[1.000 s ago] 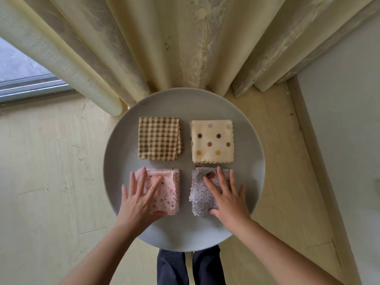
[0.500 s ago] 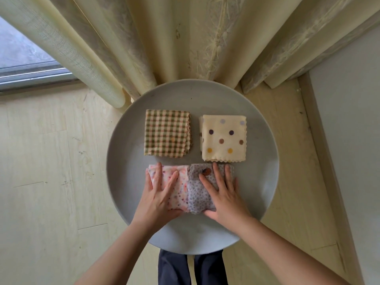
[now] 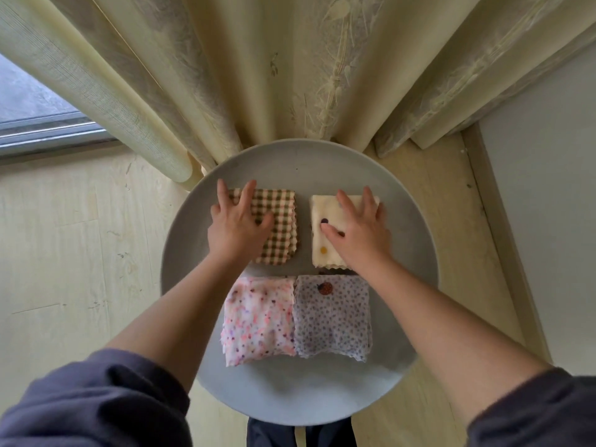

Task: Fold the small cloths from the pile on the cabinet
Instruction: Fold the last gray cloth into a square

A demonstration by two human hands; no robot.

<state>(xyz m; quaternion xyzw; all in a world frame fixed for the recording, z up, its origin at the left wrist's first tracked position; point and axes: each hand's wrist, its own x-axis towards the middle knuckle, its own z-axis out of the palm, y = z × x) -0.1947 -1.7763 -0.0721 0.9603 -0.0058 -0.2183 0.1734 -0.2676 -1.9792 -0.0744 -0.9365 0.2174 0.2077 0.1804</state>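
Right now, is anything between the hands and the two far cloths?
Nothing visible. The left hand lies flat on the checked cloth, the right hand on the cream dotted cloth.

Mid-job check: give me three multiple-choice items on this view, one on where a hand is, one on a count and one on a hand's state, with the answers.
1. The left hand rests on:
A) the checked cloth
B) a book
C) a cup

2. Folded cloths on the round grey top:
A) two
B) four
C) six

3. The right hand is:
A) spread flat on the cream dotted cloth
B) clenched in a fist
C) pinching a corner up

Answers:
1 A: its fingers lie across the checks.
2 B: two cloths sit far and two near.
3 A: its straight fingers cover that cloth.
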